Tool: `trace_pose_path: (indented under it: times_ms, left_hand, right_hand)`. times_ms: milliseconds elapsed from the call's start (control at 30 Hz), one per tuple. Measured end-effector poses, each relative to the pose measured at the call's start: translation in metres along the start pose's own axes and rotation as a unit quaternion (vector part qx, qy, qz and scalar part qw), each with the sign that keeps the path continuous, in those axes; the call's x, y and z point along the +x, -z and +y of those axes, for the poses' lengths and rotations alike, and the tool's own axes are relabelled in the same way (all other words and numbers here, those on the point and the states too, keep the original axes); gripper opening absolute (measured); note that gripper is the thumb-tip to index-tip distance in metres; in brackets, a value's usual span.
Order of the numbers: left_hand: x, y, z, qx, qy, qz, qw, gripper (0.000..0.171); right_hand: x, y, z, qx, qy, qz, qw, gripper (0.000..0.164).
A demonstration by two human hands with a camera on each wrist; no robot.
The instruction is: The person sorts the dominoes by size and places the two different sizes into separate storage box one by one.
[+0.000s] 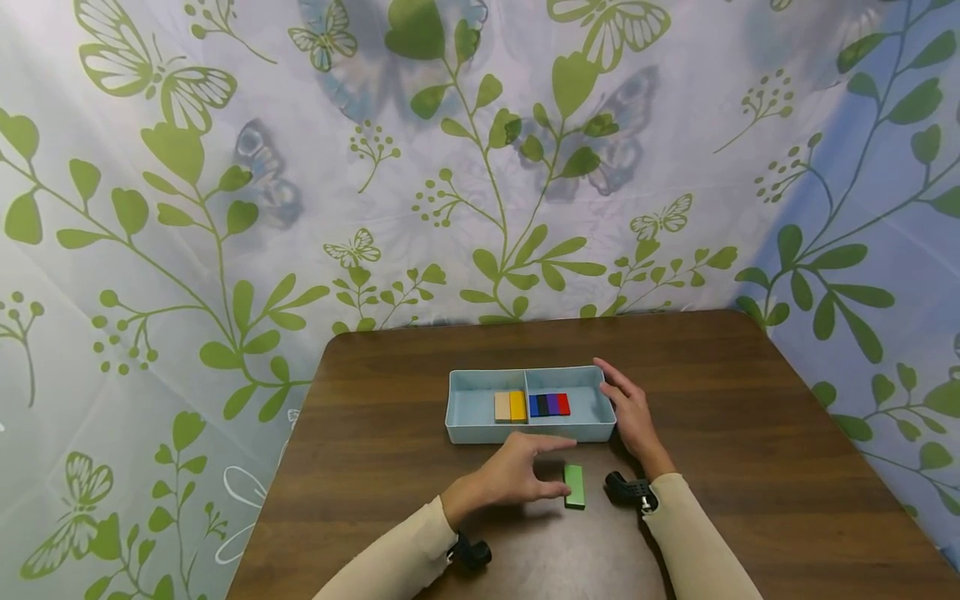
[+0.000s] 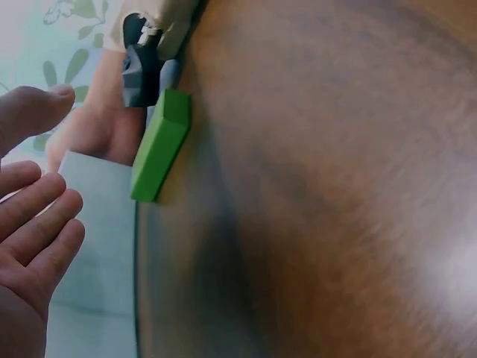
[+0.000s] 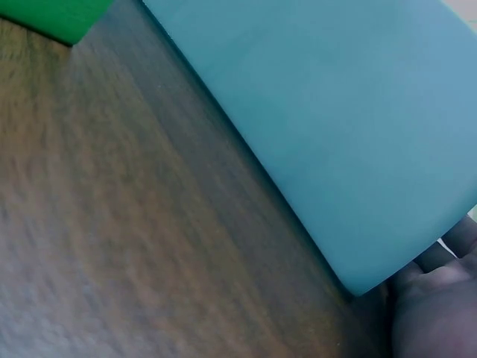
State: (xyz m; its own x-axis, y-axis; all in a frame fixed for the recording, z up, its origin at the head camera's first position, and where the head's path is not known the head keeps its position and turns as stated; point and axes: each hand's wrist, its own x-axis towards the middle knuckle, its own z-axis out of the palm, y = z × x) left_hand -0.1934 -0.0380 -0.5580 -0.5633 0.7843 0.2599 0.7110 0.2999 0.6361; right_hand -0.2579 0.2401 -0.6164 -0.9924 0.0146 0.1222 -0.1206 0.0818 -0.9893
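Note:
A green block (image 1: 574, 486) lies on the wooden table in front of a light blue two-compartment box (image 1: 487, 434). My left hand (image 1: 517, 472) is just left of the block, thumb and fingers spread apart with nothing gripped. In the left wrist view, the fingers (image 2: 45, 224) look extended and the block (image 2: 160, 145) stands apart from them. At the box's right end, my right hand (image 1: 634, 419) rests against the outer wall, fingers reaching toward the back corner. The right wrist view shows part of that hand (image 3: 440, 309) beside the box corner (image 3: 350, 276).
Inside the left compartment, a beige block (image 1: 502, 407) and a yellow block (image 1: 517, 407) sit against the divider. The right compartment holds several blocks, ending with a red block (image 1: 563, 404). A patterned cloth (image 1: 480, 167) hangs behind the table (image 1: 375, 483).

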Motion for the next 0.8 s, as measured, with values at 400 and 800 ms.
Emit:
trace_pose_path:
  times_ms: [400, 800]
  left_hand:
    - [-0.006, -0.018, -0.003, 0.003, 0.049, -0.008, 0.9988, 0.065]
    - [-0.009, -0.031, -0.011, 0.012, 0.041, -0.010, 0.9990, 0.064]
  right_hand:
    - [0.000, 0.000, 0.000, 0.003, -0.001, -0.001, 1.000, 0.048]
    - [0.001, 0.000, 0.000, -0.009, -0.005, -0.007, 1.000, 0.050]
